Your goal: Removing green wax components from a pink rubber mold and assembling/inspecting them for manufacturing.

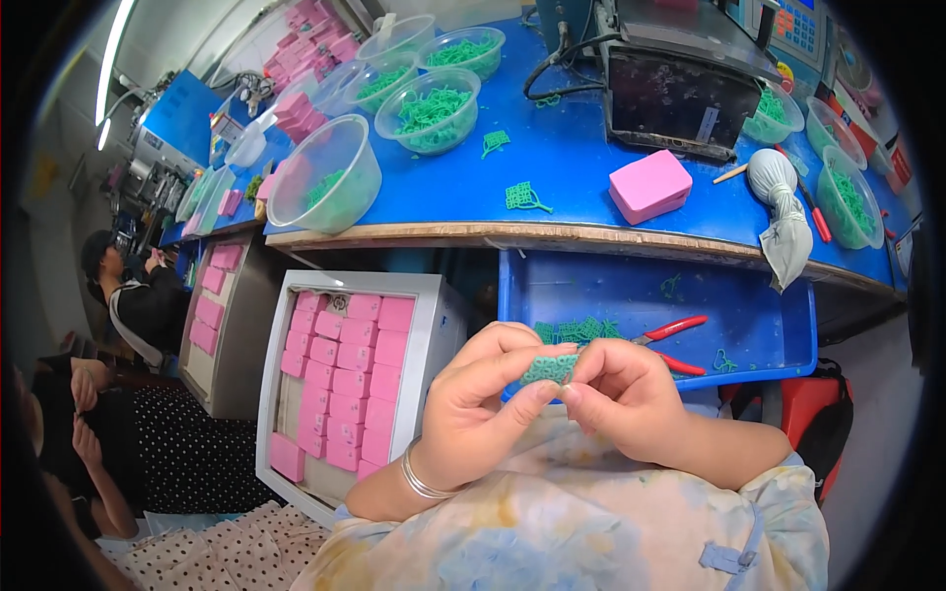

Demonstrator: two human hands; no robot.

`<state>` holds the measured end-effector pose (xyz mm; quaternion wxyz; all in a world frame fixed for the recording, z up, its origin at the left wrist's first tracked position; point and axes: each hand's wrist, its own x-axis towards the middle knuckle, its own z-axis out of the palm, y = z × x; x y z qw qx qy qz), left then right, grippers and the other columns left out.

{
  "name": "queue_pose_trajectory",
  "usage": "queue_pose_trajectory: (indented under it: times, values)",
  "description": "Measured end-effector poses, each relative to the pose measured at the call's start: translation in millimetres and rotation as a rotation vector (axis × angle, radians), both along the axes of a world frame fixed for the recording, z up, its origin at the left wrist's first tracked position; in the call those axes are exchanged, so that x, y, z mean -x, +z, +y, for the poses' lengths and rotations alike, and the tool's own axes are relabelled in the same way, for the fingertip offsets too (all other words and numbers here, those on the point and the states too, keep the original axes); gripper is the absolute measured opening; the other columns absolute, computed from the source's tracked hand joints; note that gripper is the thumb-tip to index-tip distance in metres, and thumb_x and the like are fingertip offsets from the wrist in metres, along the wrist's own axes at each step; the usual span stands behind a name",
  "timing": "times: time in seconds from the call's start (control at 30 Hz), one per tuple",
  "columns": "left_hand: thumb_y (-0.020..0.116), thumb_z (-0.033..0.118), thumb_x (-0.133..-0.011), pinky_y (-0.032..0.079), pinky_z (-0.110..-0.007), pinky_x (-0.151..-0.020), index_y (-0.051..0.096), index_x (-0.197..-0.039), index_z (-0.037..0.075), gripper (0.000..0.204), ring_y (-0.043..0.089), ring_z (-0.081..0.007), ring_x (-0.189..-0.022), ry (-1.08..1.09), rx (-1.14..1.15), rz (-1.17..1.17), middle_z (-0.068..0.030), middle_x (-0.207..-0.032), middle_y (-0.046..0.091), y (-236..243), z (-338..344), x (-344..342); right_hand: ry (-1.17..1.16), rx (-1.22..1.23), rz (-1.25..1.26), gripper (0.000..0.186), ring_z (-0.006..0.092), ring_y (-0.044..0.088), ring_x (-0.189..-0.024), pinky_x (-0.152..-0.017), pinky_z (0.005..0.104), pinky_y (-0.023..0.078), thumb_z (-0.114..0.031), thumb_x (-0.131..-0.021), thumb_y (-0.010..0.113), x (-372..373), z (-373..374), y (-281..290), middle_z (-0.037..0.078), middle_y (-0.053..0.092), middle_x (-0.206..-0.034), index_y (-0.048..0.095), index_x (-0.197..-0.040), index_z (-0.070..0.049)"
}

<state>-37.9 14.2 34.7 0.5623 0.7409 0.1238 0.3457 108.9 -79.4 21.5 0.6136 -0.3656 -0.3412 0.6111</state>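
Observation:
A small green openwork piece (549, 369) is pinched between the fingertips of both my hands, above the near edge of a blue tray (769, 330). My left hand (481, 392), with silver bangles at its wrist, grips the piece's left side. On the other side, my right hand (631, 392) is closed at its right end with thumb and forefinger. Just behind my fingers, a heap of green lattice pieces (583, 330) lies in the tray. Red-handled pliers (682, 343) rest there too, their jaws partly hidden by my right hand.
On the blue bench (424, 202) are a pink block (650, 187), a cloth-wrapped bundle (778, 197), a dark machine (680, 98) and several plastic bowls (429, 108) of green pieces. A white-framed box of pink blocks (345, 379) stands left. Other people (128, 295) sit at far left.

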Motion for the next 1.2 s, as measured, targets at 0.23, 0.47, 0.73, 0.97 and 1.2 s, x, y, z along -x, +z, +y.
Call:
queue_pose_trajectory:
  times: [0.23, 0.47, 0.73, 0.97, 1.2]
  values:
    - [0.062, 0.001, -0.078, 0.041, -0.028, -0.075, 0.06, -0.105, -0.003, 0.028, 0.049, -0.0177, -0.085, 0.025, -0.02, 0.012, -0.0081, -0.092, 0.055, 0, -1, 0, 0.01, -0.013, 0.01, 0.009, 0.0018, 0.047, -0.065, -0.055, 0.0178, 0.037, -0.009, -0.085, 0.059, 0, 1, -1, -0.002, 0.053, -0.076, 0.053, -0.083, -0.003]
    - [0.059, -0.002, -0.079, 0.042, -0.026, -0.075, 0.06, -0.104, -0.003, 0.025, 0.05, -0.015, -0.084, 0.233, -0.104, -0.031, -0.0082, -0.092, 0.056, 6, 12, 2, -0.003, 0.023, 0.01, 0.009, 0.0032, 0.048, -0.067, -0.056, 0.0193, 0.039, -0.01, -0.086, 0.058, 2, 7, -2, -0.001, 0.053, -0.078, 0.053, -0.088, -0.003]
    - [0.062, 0.006, -0.078, 0.047, -0.024, -0.063, 0.055, -0.106, -0.004, 0.03, 0.059, -0.0132, -0.072, 0.968, -0.583, 0.283, -0.0101, -0.088, 0.062, 68, 209, 36, 0.009, 0.093, -0.032, 0.011, 0.0064, 0.049, -0.068, -0.06, 0.0212, 0.042, -0.012, -0.087, 0.055, 3, 6, -12, 0.002, 0.055, -0.082, 0.052, -0.092, -0.003]
    - [0.069, 0.011, -0.066, 0.049, -0.034, -0.073, 0.065, -0.093, 0.005, 0.028, 0.063, -0.0251, -0.08, 0.626, -0.583, 1.292, -0.0161, -0.089, 0.064, 83, 255, 33, 0.016, 0.127, -0.039, 0.01, 0.0066, 0.05, -0.067, -0.06, 0.0212, 0.042, -0.012, -0.087, 0.056, 2, 10, -17, 0.001, 0.055, -0.079, 0.053, -0.09, -0.003]
    - [0.061, 0.015, -0.066, 0.047, -0.034, -0.068, 0.065, -0.082, 0.011, 0.018, 0.061, -0.0234, -0.08, 0.362, -0.771, 1.559, -0.0074, -0.084, 0.065, 81, 262, 33, 0.077, 0.101, -0.068, 0.009, 0.0064, 0.05, -0.066, -0.059, 0.0216, 0.043, -0.012, -0.087, 0.055, 5, 14, -19, 0.001, 0.055, -0.079, 0.053, -0.089, -0.003]
